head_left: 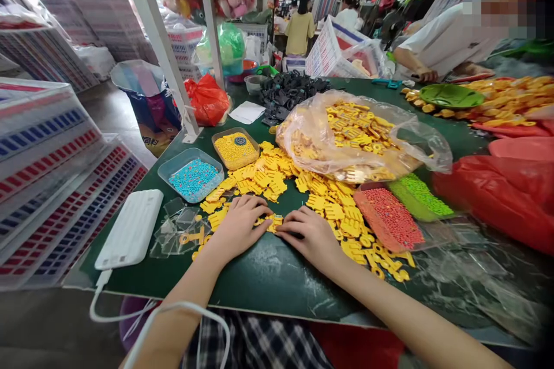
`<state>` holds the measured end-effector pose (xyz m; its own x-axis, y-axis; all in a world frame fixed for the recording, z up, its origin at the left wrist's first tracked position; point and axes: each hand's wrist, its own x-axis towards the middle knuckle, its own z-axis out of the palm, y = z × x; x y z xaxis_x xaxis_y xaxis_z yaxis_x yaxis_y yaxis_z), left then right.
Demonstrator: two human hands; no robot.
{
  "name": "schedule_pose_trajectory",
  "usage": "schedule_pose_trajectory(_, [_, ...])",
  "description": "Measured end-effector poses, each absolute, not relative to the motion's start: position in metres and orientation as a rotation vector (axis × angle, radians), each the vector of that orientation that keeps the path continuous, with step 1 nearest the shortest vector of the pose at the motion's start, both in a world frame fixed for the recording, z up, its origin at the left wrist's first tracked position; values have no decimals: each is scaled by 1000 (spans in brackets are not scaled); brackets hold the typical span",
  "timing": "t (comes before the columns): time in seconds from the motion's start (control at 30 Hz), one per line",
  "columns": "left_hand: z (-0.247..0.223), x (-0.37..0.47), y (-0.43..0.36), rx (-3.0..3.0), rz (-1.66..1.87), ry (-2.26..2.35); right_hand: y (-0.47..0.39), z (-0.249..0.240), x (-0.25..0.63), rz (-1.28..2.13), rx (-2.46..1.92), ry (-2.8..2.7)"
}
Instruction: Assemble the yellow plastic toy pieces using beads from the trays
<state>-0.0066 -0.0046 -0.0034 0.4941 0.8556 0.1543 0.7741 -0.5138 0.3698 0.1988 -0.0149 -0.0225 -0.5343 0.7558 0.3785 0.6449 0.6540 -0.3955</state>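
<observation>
Between my two hands, low over the green table (259,288), is a small yellow plastic piece (275,222). My left hand (244,222) has its fingers bent and closed at the left side of this piece. On its right side, the fingertips of my right hand (309,236) are pinched together against it. Flat yellow parts (259,173) lie heaped just beyond both hands. Trays of blue beads (193,179), yellow beads (234,150), red beads (389,216) and green beads (419,196) stand around the heap.
A white power bank (130,228) with a cable lies at the left edge, near clear plastic pieces (173,236). Behind the heap are an open bag of yellow parts (359,132) and black parts (294,92). A person in white (454,34) works at the far right.
</observation>
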Motion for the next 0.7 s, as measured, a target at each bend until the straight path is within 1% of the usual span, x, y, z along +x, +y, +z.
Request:
schedule_pose_trajectory(0.13, [-2,-5,-5,2464,454,1389,-16,-25,198,242,-1056,-2304])
schedule_pose_trajectory(0.43, [-3,-4,-5,2457,440,1401,-16,-27,197,24,-1009,-2364])
schedule_pose_trajectory(0.7, [-4,-6,-4,2470,438,1387,-16,-27,199,150,-1032,-2319])
